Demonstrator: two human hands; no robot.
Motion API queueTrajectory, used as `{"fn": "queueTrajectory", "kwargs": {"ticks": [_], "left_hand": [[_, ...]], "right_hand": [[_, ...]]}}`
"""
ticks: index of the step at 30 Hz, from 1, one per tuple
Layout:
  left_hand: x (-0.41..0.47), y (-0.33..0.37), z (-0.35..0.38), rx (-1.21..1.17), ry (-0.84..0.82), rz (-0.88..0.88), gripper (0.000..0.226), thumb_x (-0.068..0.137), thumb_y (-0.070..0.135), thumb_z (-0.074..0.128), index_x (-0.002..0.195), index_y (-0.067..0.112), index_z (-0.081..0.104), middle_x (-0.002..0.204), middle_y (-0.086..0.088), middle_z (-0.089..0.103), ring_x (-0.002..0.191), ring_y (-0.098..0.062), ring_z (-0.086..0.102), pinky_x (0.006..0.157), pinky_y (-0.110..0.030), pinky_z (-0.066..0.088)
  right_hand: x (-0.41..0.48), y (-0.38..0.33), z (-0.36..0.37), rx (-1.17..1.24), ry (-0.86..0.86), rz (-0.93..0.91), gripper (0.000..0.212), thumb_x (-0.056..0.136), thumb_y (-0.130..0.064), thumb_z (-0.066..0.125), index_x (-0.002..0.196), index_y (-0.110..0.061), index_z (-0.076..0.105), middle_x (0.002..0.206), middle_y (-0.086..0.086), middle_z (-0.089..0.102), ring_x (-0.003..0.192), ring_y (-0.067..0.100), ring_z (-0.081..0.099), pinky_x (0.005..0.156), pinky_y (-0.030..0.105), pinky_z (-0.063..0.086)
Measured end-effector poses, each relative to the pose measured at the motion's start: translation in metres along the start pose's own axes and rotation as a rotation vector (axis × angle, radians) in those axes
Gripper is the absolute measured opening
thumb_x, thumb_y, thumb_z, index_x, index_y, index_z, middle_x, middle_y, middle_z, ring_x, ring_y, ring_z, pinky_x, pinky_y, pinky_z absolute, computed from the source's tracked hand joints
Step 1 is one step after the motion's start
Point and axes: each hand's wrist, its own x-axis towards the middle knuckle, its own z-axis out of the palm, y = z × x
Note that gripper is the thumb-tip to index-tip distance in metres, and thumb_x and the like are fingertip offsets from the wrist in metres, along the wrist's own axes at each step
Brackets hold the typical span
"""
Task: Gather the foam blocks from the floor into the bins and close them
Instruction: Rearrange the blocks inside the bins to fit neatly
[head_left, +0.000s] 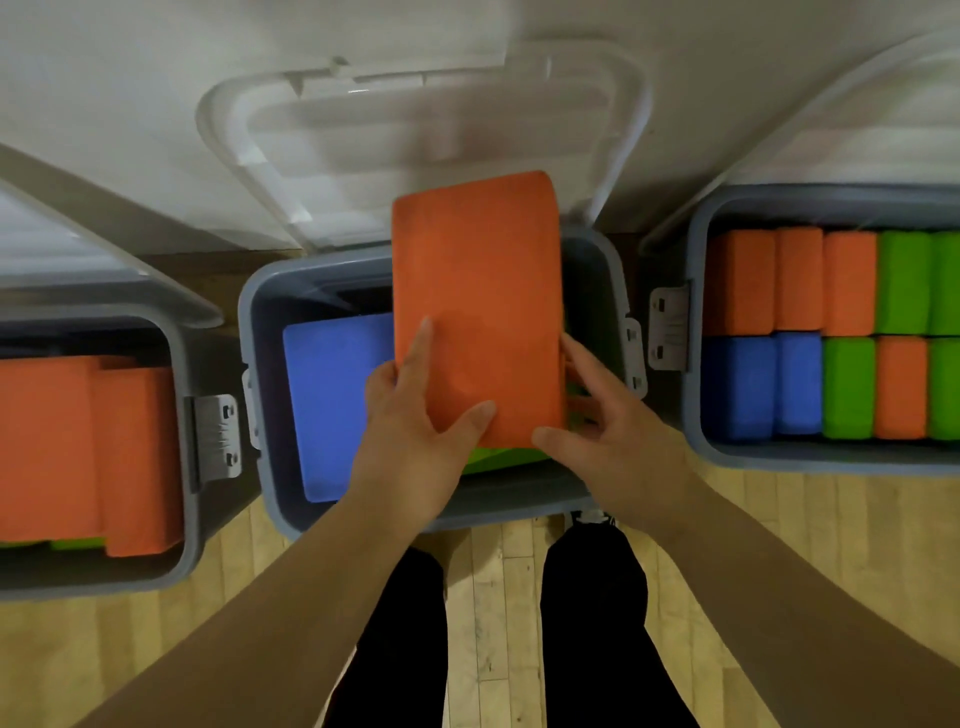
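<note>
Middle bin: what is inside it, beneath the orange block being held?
A blue block lies flat on the left; a green block peeks out under the orange block held by the left hand and right hand. The rest is covered.

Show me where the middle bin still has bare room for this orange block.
Middle bin: a bare gap shows behind the blue block along the far wall, and in the far right corner beside the held orange block. The right bin is packed tight; the left bin is mostly filled.

Soft even light filling the room, clear lid (415, 130) looking smeary and blurry, picture edges bending outward, dark shadow sitting inside the middle bin (597, 291)
</note>
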Motion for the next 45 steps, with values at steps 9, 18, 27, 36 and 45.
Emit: {"fn": "queueTrajectory", "kwargs": {"ticks": [9,18,27,36,45], "left_hand": [[-0.005,-0.053,-0.046,0.233,0.147,-0.215,0.091,0.091,0.046,0.071,0.159,0.049,0.011,0.159,0.002,0.013,0.138,-0.028,0.039,0.110,-0.045,0.040],[0.055,-0.040,-0.035,0.617,0.055,-0.243,0.123,0.068,0.085,0.068,0.153,0.056,-0.017,0.164,0.010,-0.023,0.151,-0.050,-0.003,0.114,-0.075,0.021],[0.054,-0.046,-0.038,0.625,0.133,-0.217,0.129,0.063,0.078,0.072,0.153,0.055,-0.017,0.163,0.005,-0.016,0.147,-0.049,0.008,0.112,-0.070,0.030],[0.063,-0.030,-0.025,0.771,-0.131,-0.171,0.133,0.072,0.078,0.071,0.138,0.059,-0.043,0.156,-0.002,-0.046,0.149,-0.054,-0.018,0.115,-0.075,0.018],[0.088,-0.020,-0.028,0.782,-0.204,-0.270,0.135,0.071,0.083,0.068,0.126,0.058,-0.053,0.148,-0.004,-0.056,0.148,-0.054,-0.024,0.116,-0.073,0.013]], "right_hand": [[0.073,-0.008,0.073,-0.034,-0.254,0.073,0.084,0.092,-0.010,0.070,0.158,-0.042,0.028,0.131,-0.010,0.053,0.099,0.007,0.065,0.090,0.023,0.055],[0.114,0.018,0.036,-0.406,0.173,0.107,0.079,0.094,-0.025,0.067,0.161,-0.031,0.025,0.152,0.008,0.038,0.126,0.027,0.050,0.099,0.043,0.050],[0.117,0.043,0.051,-0.334,0.035,0.265,0.095,0.097,-0.027,0.067,0.159,-0.052,-0.001,0.131,0.008,0.060,0.084,0.019,0.066,0.067,0.028,0.057],[0.136,0.053,0.014,-0.361,-0.038,0.172,0.070,0.097,-0.014,0.061,0.158,-0.034,0.032,0.144,0.001,0.052,0.079,0.016,0.068,0.061,0.026,0.056],[0.197,0.065,-0.004,-0.259,-0.081,0.424,0.069,0.100,-0.022,0.054,0.162,-0.027,0.023,0.141,0.009,0.053,0.108,0.027,0.059,0.086,0.036,0.054]]}}
